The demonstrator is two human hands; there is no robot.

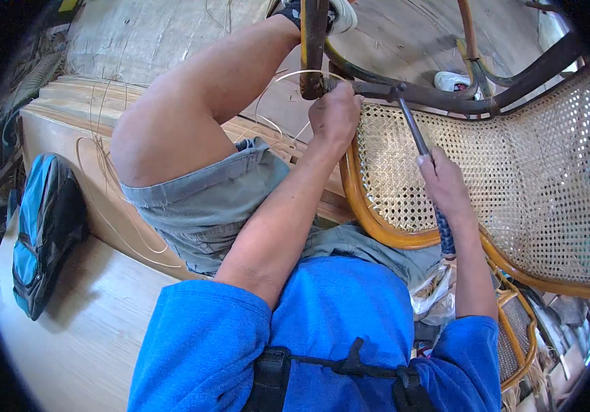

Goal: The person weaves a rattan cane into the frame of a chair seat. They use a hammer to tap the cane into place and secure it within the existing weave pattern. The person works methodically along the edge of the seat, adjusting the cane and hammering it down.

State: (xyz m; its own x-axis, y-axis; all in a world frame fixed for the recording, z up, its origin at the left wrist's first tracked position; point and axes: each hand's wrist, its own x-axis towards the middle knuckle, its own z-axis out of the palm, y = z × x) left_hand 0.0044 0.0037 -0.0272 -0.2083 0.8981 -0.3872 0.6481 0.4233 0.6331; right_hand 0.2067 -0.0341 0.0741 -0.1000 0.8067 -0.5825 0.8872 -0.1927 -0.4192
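Note:
My right hand [443, 182] grips a hammer [413, 127] by its long handle, which has a dark blue grip at the lower end. The hammer's small head overlaps the dark front bar [446, 101] of a chair frame. At the corner where that bar meets a dark chair leg [313, 48], my left hand [336, 117] is closed against the wood. A thin pale cane strip [278, 81] loops out from this hand; its fingertips are partly hidden. Beside both hands lies the woven cane seat [405, 165], edged by a honey-coloured curved rim [358, 196].
At the left, a blue and black backpack [37, 237] rests on a pale board [96, 302]. Loose cane strands [113, 199] hang near my bare knee. Another cane-woven piece [518, 329] and a plastic bag [434, 302] are at the lower right.

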